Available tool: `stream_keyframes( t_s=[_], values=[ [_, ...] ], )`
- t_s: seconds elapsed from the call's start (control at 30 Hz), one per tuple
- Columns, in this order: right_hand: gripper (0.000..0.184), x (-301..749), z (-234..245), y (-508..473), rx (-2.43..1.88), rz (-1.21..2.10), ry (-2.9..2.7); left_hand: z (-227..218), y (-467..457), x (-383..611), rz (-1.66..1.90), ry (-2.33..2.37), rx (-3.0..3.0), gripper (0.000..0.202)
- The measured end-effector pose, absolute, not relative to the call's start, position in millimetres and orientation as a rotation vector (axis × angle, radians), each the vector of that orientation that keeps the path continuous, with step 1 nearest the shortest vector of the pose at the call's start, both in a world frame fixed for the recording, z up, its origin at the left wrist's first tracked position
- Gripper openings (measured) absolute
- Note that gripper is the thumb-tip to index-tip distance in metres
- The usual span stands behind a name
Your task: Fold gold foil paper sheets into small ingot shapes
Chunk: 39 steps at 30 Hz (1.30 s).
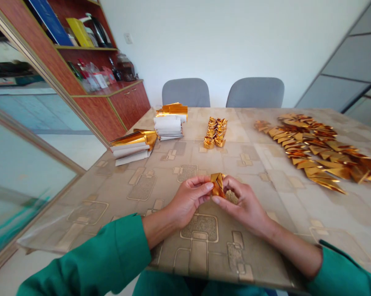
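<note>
While you pinch the folded gold foil piece between your left hand and right hand, your forearms cross the near edge of the patterned surface. Ahead, past a stretch of surface, lies a row of folded gold pieces; a pile of gold pieces sits right, stacks of foil and paper left.

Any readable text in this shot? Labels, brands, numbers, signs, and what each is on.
No legible text anywhere.
Blue item on the shelf: any print too small and blurred to read.
Yellow box on the shelf: same.
Packets on the cabinet top: markings too small and blurred to read.
Folded foil in the hands and foil sheets on the table: no text visible.
</note>
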State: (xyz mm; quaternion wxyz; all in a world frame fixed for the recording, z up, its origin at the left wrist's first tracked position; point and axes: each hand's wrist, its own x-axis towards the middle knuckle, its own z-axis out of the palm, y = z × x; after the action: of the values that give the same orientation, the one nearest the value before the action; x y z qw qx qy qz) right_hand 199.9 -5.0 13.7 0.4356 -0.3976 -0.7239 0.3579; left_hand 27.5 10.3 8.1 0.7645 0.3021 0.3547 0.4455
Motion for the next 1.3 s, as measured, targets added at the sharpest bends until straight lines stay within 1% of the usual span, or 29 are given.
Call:
stream_keyframes(
  t_s=[0.17, 0.27, 0.4, 0.53, 0.7, 0.83, 0.97, 1.07, 1.17, 1.3],
  values=[
    [0.040, 206.9, 19.8, -3.0, -0.855, 1.451, -1.495, 11.3, 12.7, 23.5, 0.860, 0.649, 0.677, 0.028],
    [0.040, 210.0, 20.2, -1.1, -0.852, 1.660, -1.299, 11.9, 12.4, 22.3, 0.786, 0.589, 0.750, 0.025],
    [0.040, 211.4, 21.3, -0.2, -0.881, 1.855, -1.172, 9.7, 12.7, 20.5, 0.722, 0.605, 0.768, 0.027],
    [0.042, 211.6, 21.9, 0.3, -0.878, 1.932, -1.108, 10.2, 13.1, 18.7, 0.670, 0.580, 0.715, 0.023],
    [0.031, 214.0, 17.8, 1.5, -0.805, 2.084, -0.936, 14.9, 8.3, 19.8, 0.598, 0.514, 0.633, 0.020],
    [0.026, 217.7, 18.4, 0.5, -0.708, 2.209, -0.947, 17.2, 6.3, 19.0, 0.561, 0.471, 0.586, 0.020],
    [0.021, 219.7, 21.6, -0.4, -0.632, 2.199, -0.985, 18.9, 9.1, 16.5, 0.572, 0.474, 0.582, 0.022],
    [0.028, 219.9, 23.5, -0.6, -0.641, 2.182, -0.995, 18.0, 10.4, 16.3, 0.566, 0.491, 0.596, 0.021],
    [0.026, 219.8, 24.4, -0.3, -0.652, 2.190, -1.015, 15.6, 8.8, 18.2, 0.552, 0.499, 0.598, 0.021],
    [0.037, 218.5, 23.5, 1.2, -0.690, 2.198, -0.966, 15.1, 6.4, 21.5, 0.608, 0.496, 0.536, 0.023]
  ],
)
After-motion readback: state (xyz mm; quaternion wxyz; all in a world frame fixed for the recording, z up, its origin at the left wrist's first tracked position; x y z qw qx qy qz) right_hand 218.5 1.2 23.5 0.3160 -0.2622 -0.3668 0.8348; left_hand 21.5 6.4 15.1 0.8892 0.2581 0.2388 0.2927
